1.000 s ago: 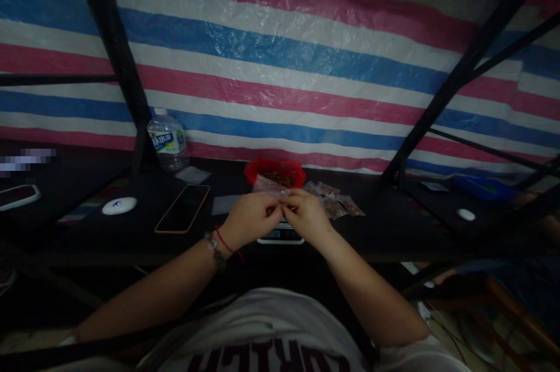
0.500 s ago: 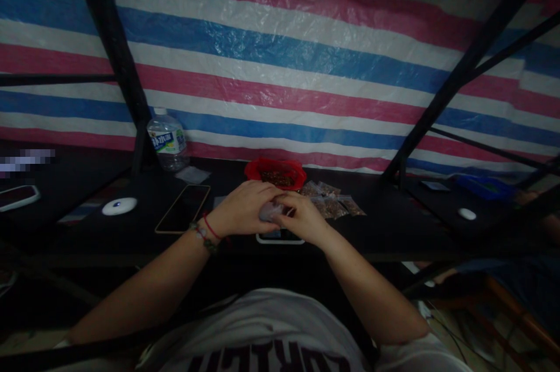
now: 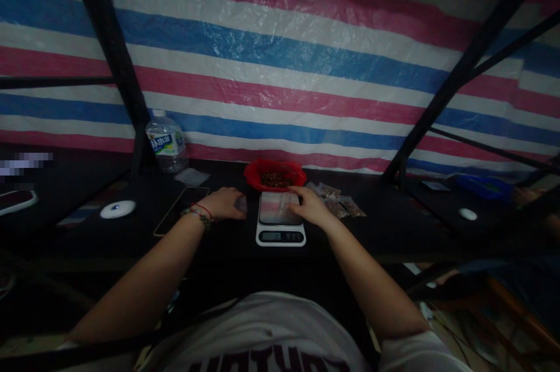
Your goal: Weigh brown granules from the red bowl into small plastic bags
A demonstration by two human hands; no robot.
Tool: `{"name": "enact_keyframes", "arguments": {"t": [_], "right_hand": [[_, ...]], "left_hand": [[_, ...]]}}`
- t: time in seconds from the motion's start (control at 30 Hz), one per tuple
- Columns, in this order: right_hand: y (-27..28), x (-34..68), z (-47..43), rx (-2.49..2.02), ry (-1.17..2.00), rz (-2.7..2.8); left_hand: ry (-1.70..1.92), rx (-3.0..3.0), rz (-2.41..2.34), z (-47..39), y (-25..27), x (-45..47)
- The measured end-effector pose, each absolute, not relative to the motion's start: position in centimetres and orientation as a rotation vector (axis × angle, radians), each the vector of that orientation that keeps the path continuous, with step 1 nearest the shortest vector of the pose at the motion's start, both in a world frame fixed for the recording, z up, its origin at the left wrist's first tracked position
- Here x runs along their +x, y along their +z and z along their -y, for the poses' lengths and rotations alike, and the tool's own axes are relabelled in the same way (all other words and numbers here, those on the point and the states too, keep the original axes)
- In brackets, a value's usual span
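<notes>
A white digital scale [image 3: 280, 237] with a shiny metal plate lies between my hands. My left hand [image 3: 224, 203], a beaded bracelet and red string at its wrist, is left of the scale. Its fingers are bent around a small, blurred clear plastic bag [image 3: 241, 204]. My right hand [image 3: 310, 207] is over the right side of the scale's plate, thumb and forefinger apart, with nothing I can make out between them. Behind the scale stands a red bowl [image 3: 251, 176] holding small brown pieces. Several filled clear packets [image 3: 336, 206] lie right of my right hand.
A phone [image 3: 172, 217] lies partly under my left forearm. Further left are a white rounded device [image 3: 118, 209], a large plastic bottle [image 3: 165, 141] and flat clear bags [image 3: 192, 176]. Dark metal posts [image 3: 422, 121] flank the black table. Another person's hand [image 3: 527, 196] shows at far right, near a blue tray [image 3: 485, 187].
My hands were together over the scale around a translucent bag. They have moved apart, the left one leftward with the bag, and the scale's plate and display are uncovered.
</notes>
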State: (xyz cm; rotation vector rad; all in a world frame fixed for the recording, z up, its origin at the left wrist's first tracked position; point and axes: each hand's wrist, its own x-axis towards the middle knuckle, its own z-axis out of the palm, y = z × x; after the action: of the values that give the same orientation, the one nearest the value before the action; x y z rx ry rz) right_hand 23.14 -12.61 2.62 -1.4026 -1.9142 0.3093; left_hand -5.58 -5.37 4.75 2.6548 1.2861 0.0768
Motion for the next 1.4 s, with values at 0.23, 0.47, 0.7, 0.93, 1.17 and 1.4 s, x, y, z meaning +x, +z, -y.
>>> {"name": "enact_keyframes", "arguments": {"t": [0.23,0.47,0.7,0.93,1.17,1.4], "right_hand": [[3.7,24.3,7.0,-1.419,0.38,1.817],[4.5,21.8,0.0,-1.663,0.503,2.253],[3.7,22.4,-1.8,-1.701,0.693,2.321],[2.6,22.0,-2.1,-1.777,0.781,2.306],[2.3,21.8,-2.2,-1.723,0.66,2.34],[2.6,21.7,-2.4,-1.715,0.708,2.325]], "left_hand": [[0.466,2.711,-1.026,4.2,5.2,-3.6],[0.194,2.793,-1.121,-0.4,6.1,4.8],[-0.205,2.688,-1.191,-4.0,5.5,7.3],[-0.131,2.62,-1.159,-4.5,4.2,7.3],[0.106,2.542,-1.048,-5.3,3.2,6.3],[0.307,2.472,-0.896,-4.9,4.0,5.5]]}}
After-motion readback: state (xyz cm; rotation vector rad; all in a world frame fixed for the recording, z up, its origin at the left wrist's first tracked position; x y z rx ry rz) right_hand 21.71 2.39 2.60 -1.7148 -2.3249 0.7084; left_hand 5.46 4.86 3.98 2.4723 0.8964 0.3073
